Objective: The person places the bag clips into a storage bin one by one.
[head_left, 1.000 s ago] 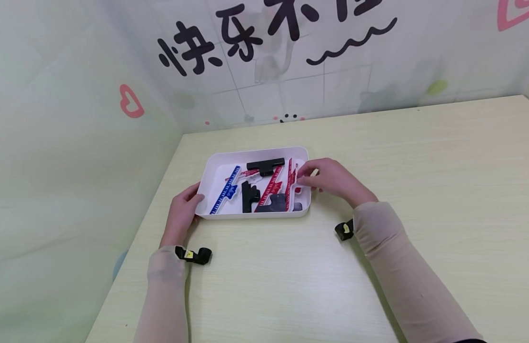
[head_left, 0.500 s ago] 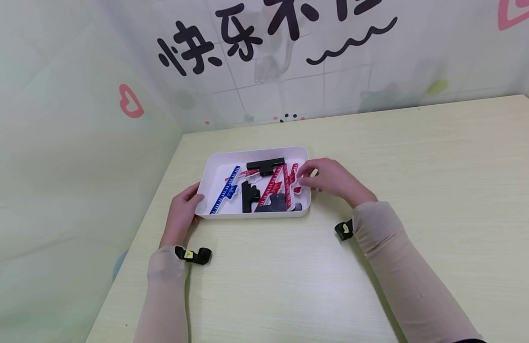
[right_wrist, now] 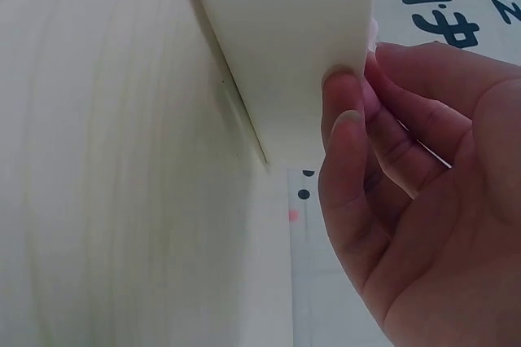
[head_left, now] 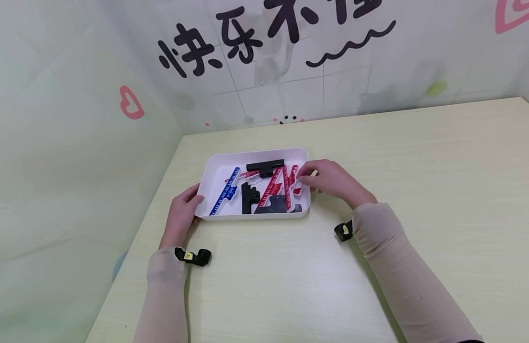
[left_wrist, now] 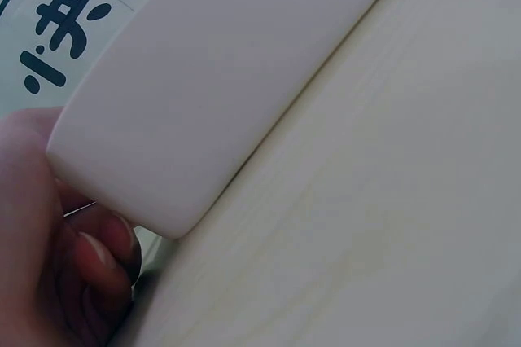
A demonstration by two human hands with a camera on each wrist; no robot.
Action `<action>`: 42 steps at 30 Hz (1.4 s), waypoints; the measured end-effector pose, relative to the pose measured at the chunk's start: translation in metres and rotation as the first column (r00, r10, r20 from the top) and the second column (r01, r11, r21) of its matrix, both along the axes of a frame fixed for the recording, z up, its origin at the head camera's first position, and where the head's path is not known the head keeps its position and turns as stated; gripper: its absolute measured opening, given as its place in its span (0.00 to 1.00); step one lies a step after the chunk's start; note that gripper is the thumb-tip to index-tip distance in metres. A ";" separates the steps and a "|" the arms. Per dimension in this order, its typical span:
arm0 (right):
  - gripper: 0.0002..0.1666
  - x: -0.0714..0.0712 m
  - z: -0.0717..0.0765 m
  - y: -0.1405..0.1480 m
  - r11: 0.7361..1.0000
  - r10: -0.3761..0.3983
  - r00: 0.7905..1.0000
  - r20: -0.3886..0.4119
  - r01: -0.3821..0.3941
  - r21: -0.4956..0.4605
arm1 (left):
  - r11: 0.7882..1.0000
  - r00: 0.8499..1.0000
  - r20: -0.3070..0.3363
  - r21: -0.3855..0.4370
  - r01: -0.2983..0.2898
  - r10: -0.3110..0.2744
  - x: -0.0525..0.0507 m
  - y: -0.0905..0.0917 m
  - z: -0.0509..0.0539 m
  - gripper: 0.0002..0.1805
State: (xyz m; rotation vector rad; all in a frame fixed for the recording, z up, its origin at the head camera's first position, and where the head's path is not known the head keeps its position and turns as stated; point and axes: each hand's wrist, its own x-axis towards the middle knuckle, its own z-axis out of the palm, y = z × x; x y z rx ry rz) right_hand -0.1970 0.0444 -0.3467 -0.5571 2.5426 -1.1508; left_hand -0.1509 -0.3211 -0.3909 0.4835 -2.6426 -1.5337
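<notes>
A shallow white tray (head_left: 221, 216) sits on the table with several clips in it. My left hand (head_left: 182, 214) grips its left end, thumb over the rim and fingers curled outside and below, as the left wrist view shows. At the right end, my right hand (head_left: 330, 181) holds the rim, some fingertips inside and others against the outer wall (right_wrist: 285, 62). Nearest those fingertips lie red clips (head_left: 286, 188), partly hidden by the hand. Another red clip (head_left: 270, 188), a blue clip (head_left: 225, 190), black clips (head_left: 265, 165) and a dark grey clip (head_left: 276, 205) lie about.
The pale wooden table (head_left: 281, 276) runs to a printed wall sheet (head_left: 341, 85) behind and another at the left. Black wrist cameras (head_left: 193, 256) sit on both sleeved wrists.
A red clip at the tray's right end, tilted up near my right hand a second ago, has dropped leftward and lies lower among the others. Both hands stay in place.
</notes>
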 end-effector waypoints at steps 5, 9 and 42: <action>0.10 0.001 0.001 -0.001 1.000 0.002 1.000 0.004 -0.002 -0.002 | 1.000 1.000 0.005 0.014 -0.008 0.008 0.001 0.000 -0.002 0.23; 0.10 0.003 0.002 -0.002 1.000 0.001 1.000 0.000 -0.001 -0.006 | 1.000 1.000 -0.002 0.025 -0.015 0.015 0.001 0.000 -0.003 0.23; 0.10 -0.006 -0.005 0.007 0.993 0.029 0.998 0.061 -0.022 -0.118 | 1.000 1.000 -0.007 0.024 0.012 -0.011 0.001 0.001 0.002 0.23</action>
